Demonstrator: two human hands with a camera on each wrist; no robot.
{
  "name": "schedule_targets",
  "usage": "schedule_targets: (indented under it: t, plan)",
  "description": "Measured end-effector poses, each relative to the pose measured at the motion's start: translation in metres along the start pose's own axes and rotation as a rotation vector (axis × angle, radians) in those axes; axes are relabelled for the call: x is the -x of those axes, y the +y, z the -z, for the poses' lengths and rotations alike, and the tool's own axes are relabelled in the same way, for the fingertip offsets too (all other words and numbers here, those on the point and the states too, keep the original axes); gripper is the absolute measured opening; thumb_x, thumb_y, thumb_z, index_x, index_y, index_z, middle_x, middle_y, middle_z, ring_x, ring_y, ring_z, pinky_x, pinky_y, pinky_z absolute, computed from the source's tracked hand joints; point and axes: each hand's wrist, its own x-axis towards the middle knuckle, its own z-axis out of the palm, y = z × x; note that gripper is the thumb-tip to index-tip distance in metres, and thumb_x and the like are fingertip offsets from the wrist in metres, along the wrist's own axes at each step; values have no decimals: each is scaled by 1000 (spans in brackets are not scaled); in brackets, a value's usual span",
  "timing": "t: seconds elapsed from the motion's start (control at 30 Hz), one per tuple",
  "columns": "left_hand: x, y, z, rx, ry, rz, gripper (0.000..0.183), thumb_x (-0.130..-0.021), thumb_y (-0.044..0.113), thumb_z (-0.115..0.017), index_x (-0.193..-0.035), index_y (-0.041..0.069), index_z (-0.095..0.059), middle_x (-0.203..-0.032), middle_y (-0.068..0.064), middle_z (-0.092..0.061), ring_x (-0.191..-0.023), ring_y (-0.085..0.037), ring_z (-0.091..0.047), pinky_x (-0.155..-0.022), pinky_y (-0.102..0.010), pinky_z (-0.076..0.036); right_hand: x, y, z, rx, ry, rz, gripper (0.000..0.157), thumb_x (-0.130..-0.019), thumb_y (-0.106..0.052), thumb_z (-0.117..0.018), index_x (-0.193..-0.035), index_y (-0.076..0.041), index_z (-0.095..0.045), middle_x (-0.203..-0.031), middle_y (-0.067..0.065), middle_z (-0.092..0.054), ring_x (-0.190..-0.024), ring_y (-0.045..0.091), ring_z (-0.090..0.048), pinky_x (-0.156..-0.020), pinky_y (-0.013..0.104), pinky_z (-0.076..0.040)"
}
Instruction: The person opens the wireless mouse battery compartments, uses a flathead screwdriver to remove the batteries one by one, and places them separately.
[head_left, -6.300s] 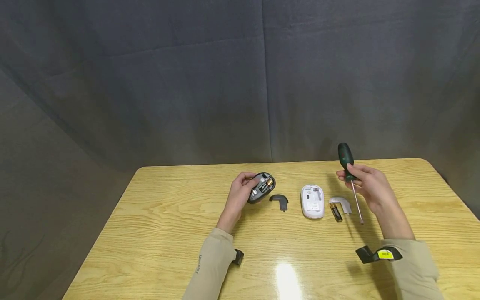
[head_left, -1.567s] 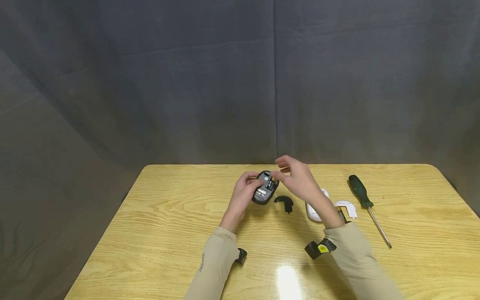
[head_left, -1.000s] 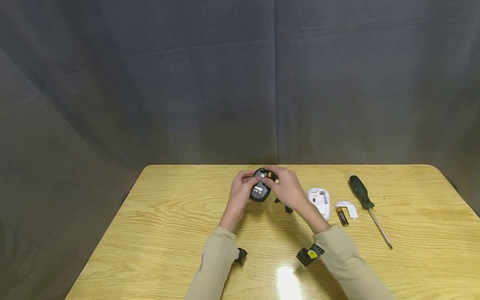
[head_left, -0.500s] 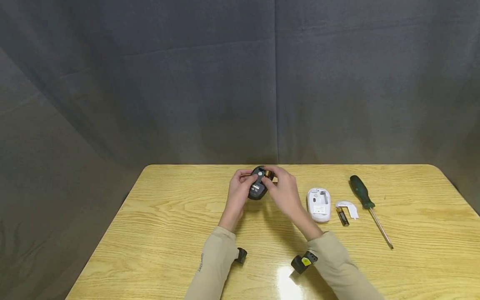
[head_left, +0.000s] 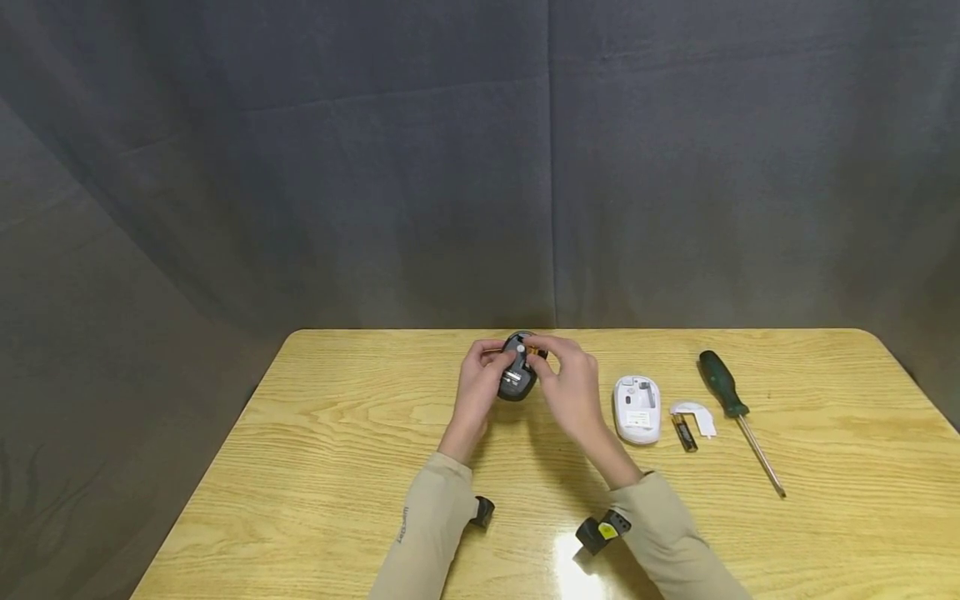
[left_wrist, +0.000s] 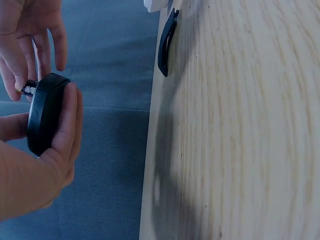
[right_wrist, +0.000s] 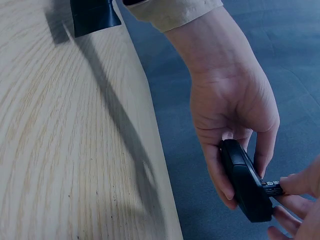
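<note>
My left hand (head_left: 477,387) grips a black computer mouse (head_left: 513,385), underside up, above the table's far side. Its thumb lies on the underside, fingers around the edge. With thumb and fingers, my right hand (head_left: 573,390) pinches an AA battery (left_wrist: 30,88) at the mouse's open compartment. Both wrist views show the battery sticking out from the underside, partly covered by the fingertips. A black curved battery cover (left_wrist: 167,45) rests on the table, hidden behind my right hand in the head view.
Right of my hands lie a white mouse (head_left: 637,421) with an open battery bay, a loose battery (head_left: 684,435) and a white curved cover (head_left: 697,412). Farther right is a green-handled screwdriver (head_left: 722,387). A dark curtain (head_left: 420,208) hangs behind the table (head_left: 337,467).
My right hand has put the screwdriver down at the right and moved to the black mouse. It now pinches the battery, which has tilted out of the compartment. The left hand keeps its grip.
</note>
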Motion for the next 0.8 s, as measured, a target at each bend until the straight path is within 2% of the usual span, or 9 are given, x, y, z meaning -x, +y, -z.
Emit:
schedule_targets:
  t: [0.2,0.33,0.43,0.6,0.8]
  plan:
    - [0,-2,-3,-41,1,-33,29,-97,9,-65,-122,-5,-61,-111,-15,-64,-100,-21,-58,-81,-25,-48,-1,-1,4,-81,65,-31,19,-89,3,-78,-108,2,-77,-101,17,-77,-100,35,-72,-89,48,-56]
    - [0,-4,-3,-58,19,-50,28,-95,6,-65,-120,-6,-62,-110,-14,-62,-102,-21,-55,-81,-25,-46,-6,-3,12,-173,112,-109,18,-90,1,-78,-108,2,-77,-97,16,-77,-90,25,-74,-78,31,-57]
    - [-1,-4,-2,-59,27,-41,28,-94,5,-65,-120,-6,-62,-109,-14,-61,-102,-22,-55,-81,-25,-48,-10,-3,19,-278,115,-196,17,-92,2,-75,-109,3,-76,-96,17,-75,-83,16,-71,-72,22,-57]
    - [0,-2,1,-88,24,-22,29,-95,7,-64,-122,-4,-61,-113,-15,-61,-104,-24,-57,-83,-28,-50,-13,2,28,-410,79,-287,18,-96,3,-69,-113,9,-73,-97,20,-70,-78,6,-68,-71,29,-61]
    - [-1,-2,3,-107,21,3,34,-95,8,-64,-126,-4,-59,-119,-19,-60,-106,-27,-59,-83,-29,-51,-12,10,32,-400,35,-324,19,-97,1,-69,-113,11,-69,-93,14,-69,-77,5,-66,-69,29,-61]
